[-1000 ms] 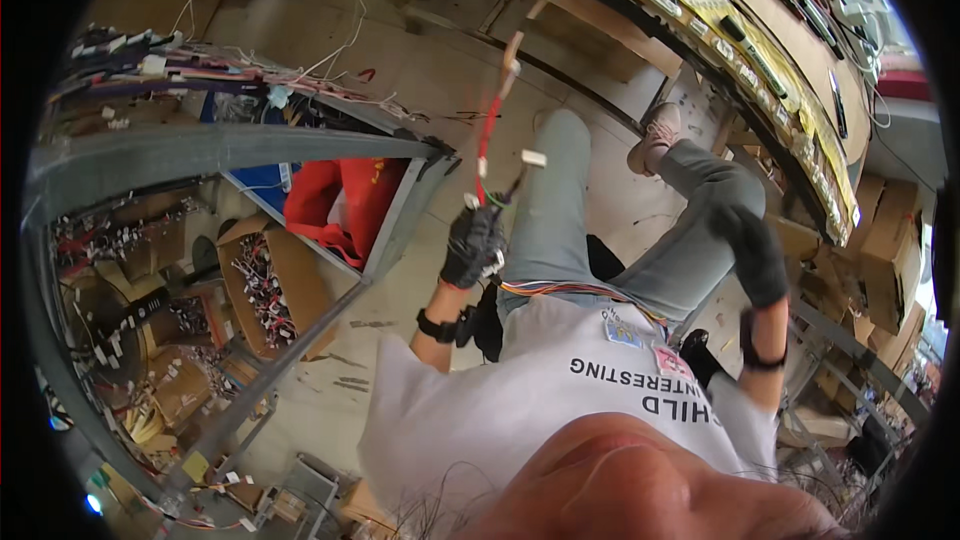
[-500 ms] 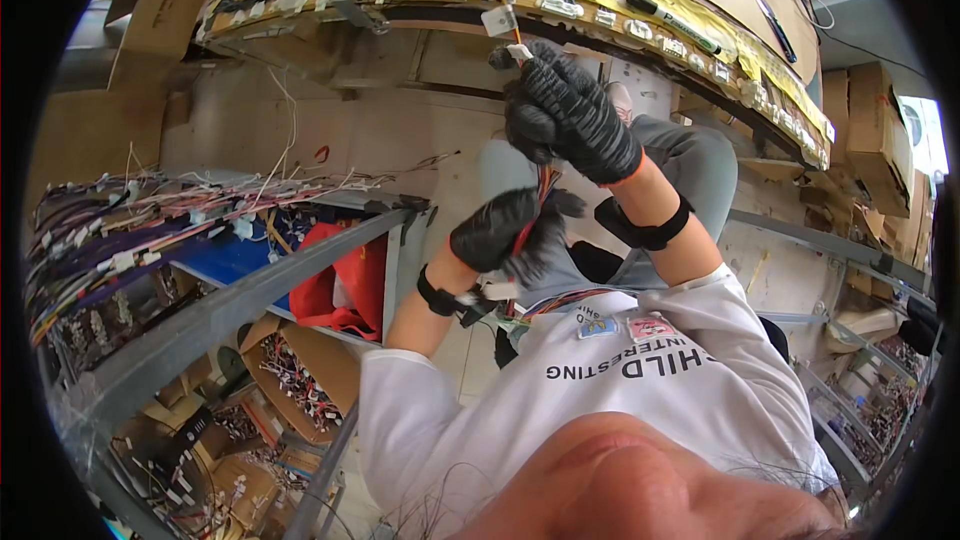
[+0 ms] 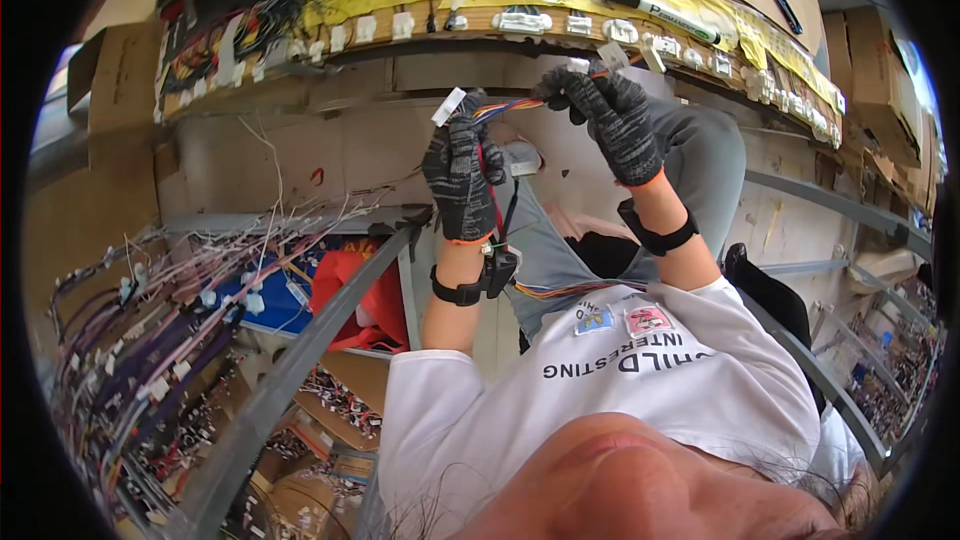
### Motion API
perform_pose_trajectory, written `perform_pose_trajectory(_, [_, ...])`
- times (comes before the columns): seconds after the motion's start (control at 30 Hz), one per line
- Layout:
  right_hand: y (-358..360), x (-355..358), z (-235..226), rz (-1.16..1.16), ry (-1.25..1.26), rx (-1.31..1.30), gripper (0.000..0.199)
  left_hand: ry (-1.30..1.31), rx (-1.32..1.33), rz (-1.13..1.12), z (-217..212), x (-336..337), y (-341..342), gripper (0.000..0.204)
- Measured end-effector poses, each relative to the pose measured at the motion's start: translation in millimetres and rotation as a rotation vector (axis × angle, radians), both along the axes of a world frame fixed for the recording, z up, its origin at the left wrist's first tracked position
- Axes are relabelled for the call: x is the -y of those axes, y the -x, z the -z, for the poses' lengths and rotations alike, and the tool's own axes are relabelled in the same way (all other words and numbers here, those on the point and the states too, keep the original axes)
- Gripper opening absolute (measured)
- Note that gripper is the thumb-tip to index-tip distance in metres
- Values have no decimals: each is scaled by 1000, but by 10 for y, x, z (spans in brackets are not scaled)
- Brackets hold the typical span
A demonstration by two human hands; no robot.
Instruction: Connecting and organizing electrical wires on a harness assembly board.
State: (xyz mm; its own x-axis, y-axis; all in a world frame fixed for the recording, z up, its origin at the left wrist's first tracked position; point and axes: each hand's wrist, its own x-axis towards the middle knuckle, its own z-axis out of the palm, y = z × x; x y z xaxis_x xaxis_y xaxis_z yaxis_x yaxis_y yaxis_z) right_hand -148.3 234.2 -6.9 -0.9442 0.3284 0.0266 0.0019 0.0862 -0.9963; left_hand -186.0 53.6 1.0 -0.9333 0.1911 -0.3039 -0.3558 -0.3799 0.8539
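A wire harness point(image 3: 512, 106) with orange, blue and red strands stretches between my two hands. My left hand point(image 3: 460, 175), in a dark grey knit glove, is closed on one end, and a white connector point(image 3: 448, 107) sticks up above its fingers. Red and black wires trail down from it past the wrist toward my lap. My right hand point(image 3: 615, 125), gloved alike, grips the other end just below the board's front edge. Beside its fingertips are a pale label tag point(image 3: 612, 57) and a small off-white connector point(image 3: 654, 58). More wires point(image 3: 570, 291) lie across my lap.
Ahead runs a wooden board point(image 3: 440, 30) with yellow tape and a row of white connectors; a black-and-white marker point(image 3: 660, 13) lies on it. At left, a metal rail point(image 3: 290, 365) passes a hanging mass of wires point(image 3: 150, 360) and a red bag point(image 3: 360, 290). Cardboard boxes point(image 3: 875, 90) stand at right.
My left hand has risen from near my lap to the level of my right, bringing up a white connector. My right hand has shifted right and slightly down. The wires now span between them.
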Motion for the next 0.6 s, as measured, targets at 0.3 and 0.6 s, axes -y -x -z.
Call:
perform_pose_trajectory(0.3, [215, -7, -208, 141, 92, 15, 25, 89, 11, -65, -21, -258, 84, 14])
perform_pose_trajectory(0.6, [210, -71, -297, 136, 254, 111, 24, 163, -42, 23, 82, -228, 149, 21])
